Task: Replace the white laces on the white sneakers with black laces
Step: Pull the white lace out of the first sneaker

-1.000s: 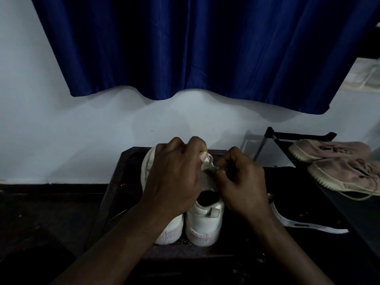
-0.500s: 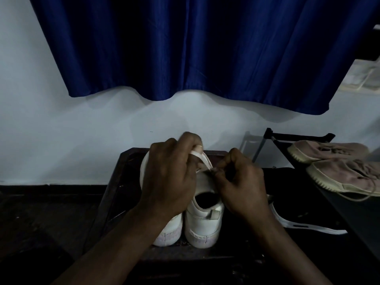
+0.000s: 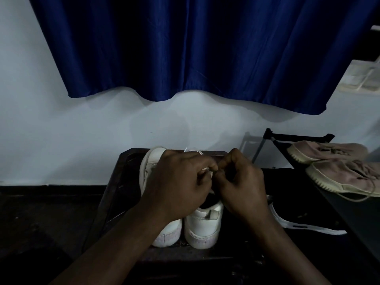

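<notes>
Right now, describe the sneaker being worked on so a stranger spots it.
Below the blue curtain, a dark tray holds a white pair. Take the right-hand sneaker: unlike its twin, its dark opening shows, left hand and right hand pinching its lace.

both forearms are bare; the left enters from 7 o'clock, the right from 5 o'clock; left hand [image 3: 176, 188] and right hand [image 3: 243, 188] sit side by side, backs up, fingers curled; their fingertips meet toward 12 o'clock, pinching a white lace [image 3: 206, 168] between them
</notes>
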A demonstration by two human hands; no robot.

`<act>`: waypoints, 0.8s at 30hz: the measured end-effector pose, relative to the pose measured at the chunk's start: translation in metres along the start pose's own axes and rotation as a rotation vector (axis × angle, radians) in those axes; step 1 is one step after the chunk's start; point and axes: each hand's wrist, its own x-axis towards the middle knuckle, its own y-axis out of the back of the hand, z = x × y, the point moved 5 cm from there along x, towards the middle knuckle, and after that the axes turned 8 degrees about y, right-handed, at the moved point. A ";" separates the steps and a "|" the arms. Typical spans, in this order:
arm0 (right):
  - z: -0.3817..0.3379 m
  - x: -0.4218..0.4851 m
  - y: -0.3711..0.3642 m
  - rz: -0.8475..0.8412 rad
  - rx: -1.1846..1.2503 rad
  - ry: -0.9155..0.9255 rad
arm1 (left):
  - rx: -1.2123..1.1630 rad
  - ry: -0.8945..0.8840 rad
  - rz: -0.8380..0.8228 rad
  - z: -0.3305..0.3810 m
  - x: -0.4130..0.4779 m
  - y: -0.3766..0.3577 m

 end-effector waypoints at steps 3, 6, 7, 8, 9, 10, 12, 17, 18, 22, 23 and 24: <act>0.000 0.000 0.000 -0.008 -0.007 0.006 | 0.011 0.021 0.056 -0.004 0.000 0.000; 0.001 0.001 -0.001 -0.017 -0.001 0.010 | 0.048 0.034 0.149 -0.008 0.000 0.003; 0.001 0.001 -0.001 -0.018 -0.004 0.010 | 0.052 0.029 0.199 -0.007 0.000 0.005; 0.001 0.001 0.000 -0.018 -0.012 0.010 | 0.050 0.018 0.254 -0.006 -0.001 0.008; 0.001 0.001 0.000 -0.019 -0.021 0.011 | 0.045 0.003 0.309 -0.004 -0.004 0.013; 0.001 0.001 0.000 -0.019 -0.030 0.010 | 0.038 -0.007 0.361 -0.002 -0.007 0.017; 0.000 0.001 0.001 -0.019 -0.042 0.010 | 0.003 0.009 0.451 -0.001 -0.013 0.026; -0.002 0.002 -0.001 -0.022 -0.058 0.042 | -0.180 0.125 0.505 -0.012 -0.012 0.032; -0.001 0.002 -0.002 -0.038 -0.053 0.060 | -0.184 0.124 0.491 -0.011 -0.011 0.031; 0.000 0.002 -0.004 -0.122 -0.045 0.127 | -0.131 0.083 0.446 -0.005 -0.011 0.030; 0.001 0.003 -0.005 -0.136 -0.037 0.126 | -0.122 0.079 0.447 -0.004 -0.011 0.029; 0.003 0.003 -0.006 -0.144 -0.031 0.124 | -0.129 0.084 0.454 -0.005 -0.011 0.028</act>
